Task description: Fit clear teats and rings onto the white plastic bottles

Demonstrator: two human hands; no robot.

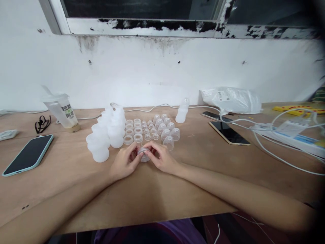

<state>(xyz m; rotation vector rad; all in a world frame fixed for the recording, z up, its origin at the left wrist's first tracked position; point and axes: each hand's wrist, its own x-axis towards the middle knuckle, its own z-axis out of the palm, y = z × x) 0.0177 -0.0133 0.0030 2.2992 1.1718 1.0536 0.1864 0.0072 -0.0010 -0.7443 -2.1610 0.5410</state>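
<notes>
My left hand [126,160] and my right hand [161,158] meet near the middle of the table. Their fingertips pinch the rim of a clear ring-like disc [144,149] from both sides. Under it sit more clear ridged rounds, apparently a stack, partly covered by my fingers. Just beyond stand two columns of translucent screw rings [128,139]. Beside them are small clear bottle teats [147,137], then rows of clear domed caps [168,143]. Left of the rings, several frosted baby bottle bodies [100,153] form two rows. One assembled bottle [181,115] stands upright at the back.
At left are a phone [28,155], black glasses [42,124] and a drink cup [66,113]. Toward the right lie another phone [228,133], a dark slim device [216,116], a white plastic bag [231,100], and a power strip [291,134] among tangled white cables.
</notes>
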